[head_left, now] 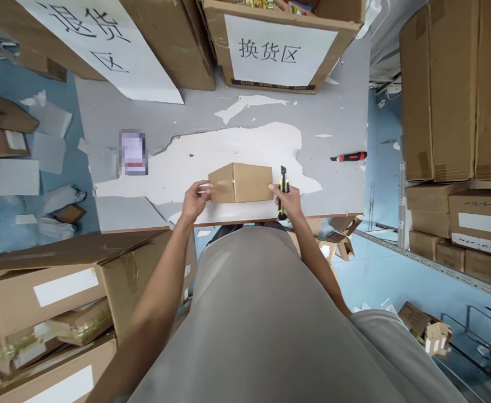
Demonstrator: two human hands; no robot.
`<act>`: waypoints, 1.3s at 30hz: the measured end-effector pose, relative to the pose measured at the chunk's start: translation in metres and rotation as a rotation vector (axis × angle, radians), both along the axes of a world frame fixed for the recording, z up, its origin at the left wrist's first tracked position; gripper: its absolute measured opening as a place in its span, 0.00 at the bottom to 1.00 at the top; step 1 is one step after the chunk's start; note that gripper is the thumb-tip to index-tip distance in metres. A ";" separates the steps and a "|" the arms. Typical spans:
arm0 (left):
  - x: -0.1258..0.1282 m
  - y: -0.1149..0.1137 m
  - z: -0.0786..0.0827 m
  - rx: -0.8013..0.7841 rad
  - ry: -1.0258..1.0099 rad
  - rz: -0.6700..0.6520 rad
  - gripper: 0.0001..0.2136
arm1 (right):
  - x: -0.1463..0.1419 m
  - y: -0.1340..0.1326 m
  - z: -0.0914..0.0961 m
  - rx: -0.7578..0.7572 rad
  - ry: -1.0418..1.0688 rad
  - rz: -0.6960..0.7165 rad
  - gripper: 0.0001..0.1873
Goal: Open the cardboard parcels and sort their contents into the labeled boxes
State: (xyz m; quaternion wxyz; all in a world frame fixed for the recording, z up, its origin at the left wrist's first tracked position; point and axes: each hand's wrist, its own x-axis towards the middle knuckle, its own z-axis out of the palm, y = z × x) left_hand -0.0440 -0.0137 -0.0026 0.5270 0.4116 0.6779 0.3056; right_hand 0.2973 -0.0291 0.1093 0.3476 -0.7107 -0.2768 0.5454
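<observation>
A small closed cardboard box [251, 183] lies on the table in front of me. My left hand [195, 200] is at its left end, with curled fingers and thumb gripping the edge. A yellow and black utility knife [283, 178] is held in my right hand [289, 200], pointing away from me. The fingertips of that same hand touch the right end of the box. The undersides of both hands are hidden.
The grey table [337, 190] has a torn white patch. On it are a red and black utility knife [350, 157] and a blurred phone-like object [133, 152]. Large labelled cartons [283, 50] stand along the back. An open carton of boxes [131, 274] is at left; shelving [438, 263] is at right.
</observation>
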 end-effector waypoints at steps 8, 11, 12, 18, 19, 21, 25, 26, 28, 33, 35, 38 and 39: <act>0.080 0.008 0.004 -0.167 -0.010 -0.272 0.16 | 0.010 0.007 0.042 0.027 -0.375 0.067 0.25; 0.065 0.015 0.024 -0.014 -0.022 -0.237 0.17 | 0.002 0.004 0.041 0.049 -0.437 0.074 0.22; 0.060 0.018 0.033 0.061 -0.037 -0.230 0.18 | 0.001 0.003 0.041 0.053 -0.455 0.082 0.21; 0.056 0.036 0.080 0.262 -0.106 -0.341 0.21 | -0.004 -0.007 0.049 0.062 -0.685 0.164 0.20; 0.058 0.038 0.083 0.259 -0.106 -0.356 0.20 | -0.008 -0.012 0.053 0.073 -0.717 0.171 0.21; 0.061 0.041 0.086 0.247 -0.101 -0.371 0.18 | -0.019 -0.026 0.063 0.077 -0.703 0.222 0.22; 0.062 0.044 0.087 0.241 -0.088 -0.377 0.15 | -0.057 -0.051 0.083 0.053 -0.555 0.534 0.24; 0.062 0.045 0.088 0.235 -0.088 -0.380 0.15 | -0.067 -0.054 0.086 0.043 -0.564 0.612 0.24; 0.062 0.046 0.088 0.223 -0.091 -0.389 0.15 | -0.083 -0.056 0.090 -0.004 -0.645 0.725 0.26; 0.062 0.047 0.090 0.225 -0.103 -0.391 0.13 | -0.103 -0.047 0.096 -0.147 -0.814 0.854 0.29; 0.063 0.047 0.090 0.225 -0.104 -0.384 0.12 | -0.109 -0.043 0.101 -0.185 -0.862 0.881 0.29; 0.064 0.046 0.090 0.222 -0.100 -0.372 0.12 | -0.124 -0.039 0.109 -0.260 -0.941 0.925 0.30; 0.064 0.046 0.090 0.222 -0.098 -0.370 0.12 | -0.130 -0.037 0.111 -0.287 -0.966 0.940 0.30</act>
